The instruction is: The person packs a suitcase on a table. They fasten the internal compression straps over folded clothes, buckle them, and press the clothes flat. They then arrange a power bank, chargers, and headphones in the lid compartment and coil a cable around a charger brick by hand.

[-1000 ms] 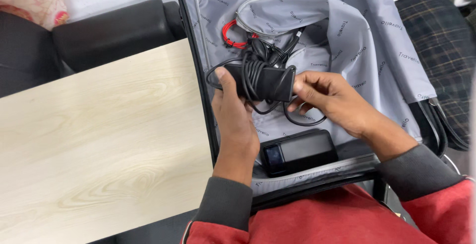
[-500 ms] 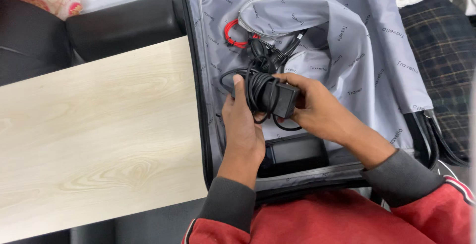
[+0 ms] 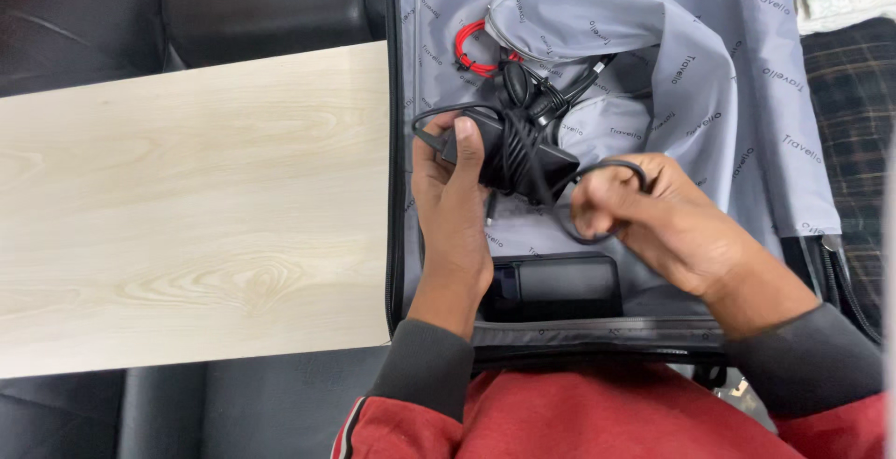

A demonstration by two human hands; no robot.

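Head view, looking down into an open suitcase with a pale grey printed lining, laid beside a light wooden table.

Item held: a black power adapter, a flat brick with its own black cord wound around the body. It sits above the suitcase lining, near the middle of the open half, tilted with its right end lower.

Left hand: fingers curled around the left end of the adapter, thumb pressed flat on its upper face; a firm, closed grip.

Right hand: fingers closed into a loose fist around a loop of the black cord, just to the right of the adapter. The loop arches over the knuckles and passes under the hand. The hand does not touch the brick itself.

Nearby in the suitcase: a coiled red cable lies above the adapter, partly under a fold of the grey lining flap. A black rectangular device lies at the near edge of the case, below both hands and touching neither.

Surroundings: black upholstered seating behind the table; dark checked fabric to the right of the suitcase. The person wears a red top with grey cuffs.
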